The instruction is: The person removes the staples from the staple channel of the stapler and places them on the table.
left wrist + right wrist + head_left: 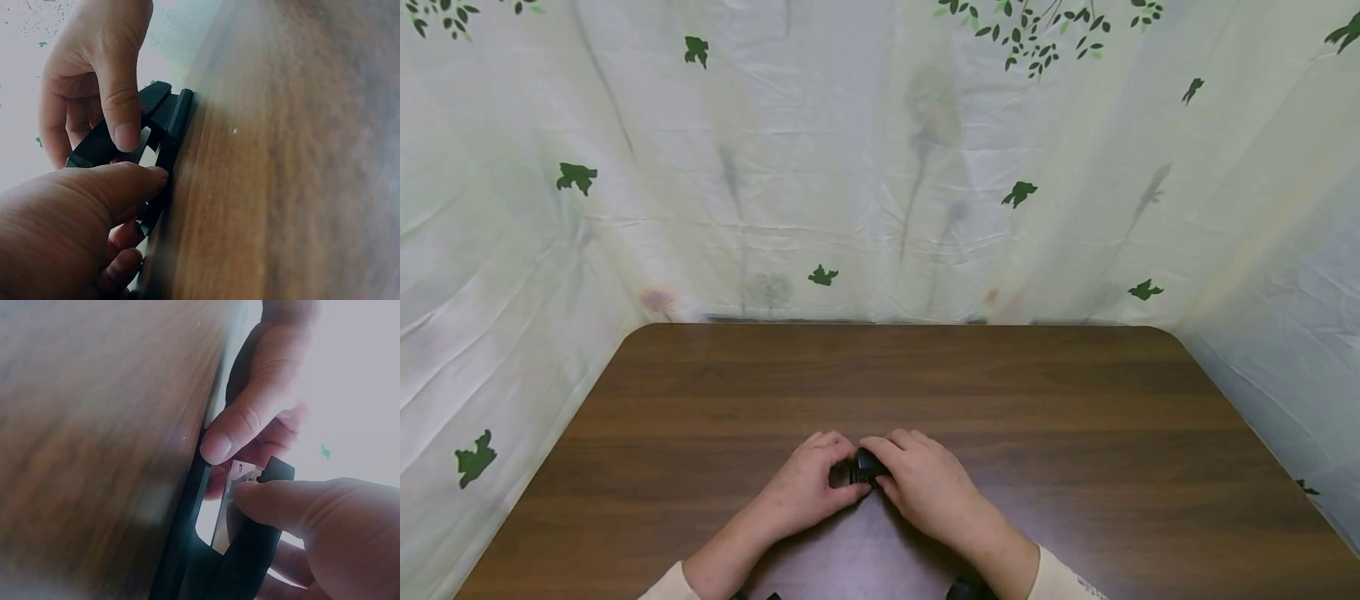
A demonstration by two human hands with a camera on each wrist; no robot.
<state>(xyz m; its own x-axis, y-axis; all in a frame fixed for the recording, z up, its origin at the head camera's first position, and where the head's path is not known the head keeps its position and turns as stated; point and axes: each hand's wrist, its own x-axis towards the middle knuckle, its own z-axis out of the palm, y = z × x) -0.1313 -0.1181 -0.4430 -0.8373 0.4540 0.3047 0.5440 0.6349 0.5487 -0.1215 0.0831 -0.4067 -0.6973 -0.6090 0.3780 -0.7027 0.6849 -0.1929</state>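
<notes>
A black stapler [869, 467] is held low over the brown table between the two hands. In the right wrist view its upper arm [253, 550] stands apart from the base [187, 506], and a metal strip [226, 519] shows between them. My left hand [805, 485] pinches the base near its end, thumb on its edge, as the left wrist view shows. My right hand [928, 483] grips the upper arm, its thumb against the metal strip in the right wrist view. Several fingers of both hands are hidden behind the stapler.
The wooden table [880, 375] stretches out around the hands. Behind it and at both sides hangs a pale curtain [850, 167] with green leaf and bird prints. A dark object [967, 588] shows by the right wrist at the lower edge.
</notes>
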